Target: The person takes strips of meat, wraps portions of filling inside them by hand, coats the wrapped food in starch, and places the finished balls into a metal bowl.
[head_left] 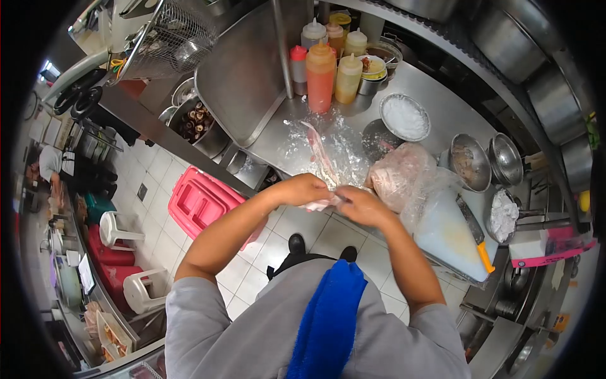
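A person works at a steel counter [454, 107] scattered with white powder [347, 142], above a pale tiled floor [154, 183]. At its edge, the left hand [303, 189] pinches the near end of a raw meat strip [320, 155]; the right hand [362, 205] is closed beside it, its grip unclear. Any print on the pink-and-white box [546, 247] is too small to read.
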`<act>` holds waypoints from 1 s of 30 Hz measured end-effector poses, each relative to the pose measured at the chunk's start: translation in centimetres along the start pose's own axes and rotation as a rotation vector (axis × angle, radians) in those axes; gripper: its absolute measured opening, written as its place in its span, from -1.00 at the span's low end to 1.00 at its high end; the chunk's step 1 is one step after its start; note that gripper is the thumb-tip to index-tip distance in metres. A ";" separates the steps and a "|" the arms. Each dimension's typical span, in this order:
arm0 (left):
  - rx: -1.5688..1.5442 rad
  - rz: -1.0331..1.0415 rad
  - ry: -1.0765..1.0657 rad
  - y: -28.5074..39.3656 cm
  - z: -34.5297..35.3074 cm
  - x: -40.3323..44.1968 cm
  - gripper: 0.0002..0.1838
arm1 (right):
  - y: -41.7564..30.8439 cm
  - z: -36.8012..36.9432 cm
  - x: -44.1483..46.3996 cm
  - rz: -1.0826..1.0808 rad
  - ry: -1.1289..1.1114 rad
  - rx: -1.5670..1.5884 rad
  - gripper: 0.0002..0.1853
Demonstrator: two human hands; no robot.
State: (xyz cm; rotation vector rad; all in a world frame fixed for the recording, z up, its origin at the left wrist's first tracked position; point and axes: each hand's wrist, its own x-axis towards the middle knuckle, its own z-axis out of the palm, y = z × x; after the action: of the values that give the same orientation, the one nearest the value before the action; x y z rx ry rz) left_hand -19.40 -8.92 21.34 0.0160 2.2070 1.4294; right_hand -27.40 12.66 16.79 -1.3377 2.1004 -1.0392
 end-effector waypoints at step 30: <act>0.778 -0.111 -0.179 4.7 -8.8 14.3 -0.77 | 5.0 2.4 0.6 0.726 0.177 0.852 -0.68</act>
State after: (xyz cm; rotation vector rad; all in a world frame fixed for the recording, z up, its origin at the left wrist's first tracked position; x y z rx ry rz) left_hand -36.70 -10.39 22.35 0.2707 2.4174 0.4240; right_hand -28.81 12.52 11.43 -0.0664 1.6687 -1.4575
